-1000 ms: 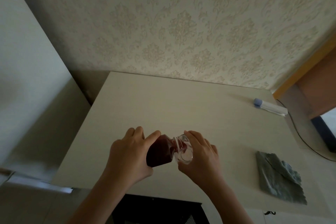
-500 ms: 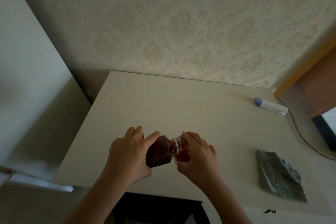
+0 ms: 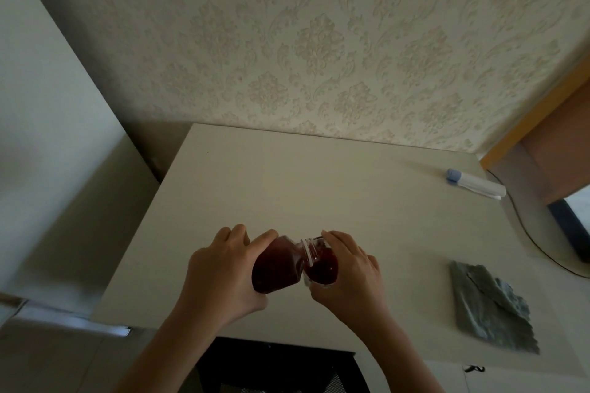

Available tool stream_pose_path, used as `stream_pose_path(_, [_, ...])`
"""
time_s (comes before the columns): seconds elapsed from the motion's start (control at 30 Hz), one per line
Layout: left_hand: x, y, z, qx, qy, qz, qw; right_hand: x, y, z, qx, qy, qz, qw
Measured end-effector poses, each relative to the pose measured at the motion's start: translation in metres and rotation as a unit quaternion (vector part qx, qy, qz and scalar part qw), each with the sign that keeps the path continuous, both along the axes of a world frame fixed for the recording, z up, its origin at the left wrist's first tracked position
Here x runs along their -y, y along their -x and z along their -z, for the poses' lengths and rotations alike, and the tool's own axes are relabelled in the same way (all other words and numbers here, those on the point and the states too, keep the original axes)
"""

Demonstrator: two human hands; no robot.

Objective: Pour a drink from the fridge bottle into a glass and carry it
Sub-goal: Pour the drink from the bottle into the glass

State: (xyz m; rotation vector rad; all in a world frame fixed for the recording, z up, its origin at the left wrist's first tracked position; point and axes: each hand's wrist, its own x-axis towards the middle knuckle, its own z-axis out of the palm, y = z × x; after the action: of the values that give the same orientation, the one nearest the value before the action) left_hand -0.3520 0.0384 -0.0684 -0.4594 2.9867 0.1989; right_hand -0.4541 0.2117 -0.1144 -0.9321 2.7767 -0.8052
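My left hand (image 3: 220, 274) grips a clear bottle (image 3: 277, 266) of dark red drink, tipped to the right with its open neck over the glass. A small clear glass (image 3: 322, 266) stands on the pale table (image 3: 287, 188) near its front edge, held by my right hand (image 3: 349, 268). Red liquid fills much of the glass. The bottle's neck touches or sits just above the glass rim; my fingers hide the glass's right side and base.
A folded grey-green cloth (image 3: 491, 306) lies at the table's right front. A white tube with a blue cap (image 3: 475, 183) lies at the back right beside a dark cable (image 3: 526, 230). A patterned wall runs behind the table; a pale panel stands to the left.
The glass went from nearly clear to holding a deep layer of red drink. The bottle has tipped a little further over it. Both hands have stayed in place.
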Motion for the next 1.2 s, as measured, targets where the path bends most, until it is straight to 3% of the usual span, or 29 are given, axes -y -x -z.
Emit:
stream_pose_path(0.47, [0.002,-0.005,0.034,-0.085,-0.152,-0.071,0.982,-0.002,0.008,0.01,0.043,0.079,0.039,0.995])
stream_pose_path(0.7, [0.001,0.0,0.072,-0.176,-0.297,-0.173,0.922,-0.004,0.016,0.026,0.074,0.091,0.049,0.992])
stream_pose_path(0.93, [0.004,0.0,0.11,-0.237,-0.425,-0.276,0.829,-0.002,0.023,0.073,0.077,0.035,0.096,0.992])
stream_pose_path(1.2, [0.007,-0.003,0.127,-0.224,-0.45,-0.296,0.812,0.0,0.03,0.116,0.143,-0.003,0.12,0.982])
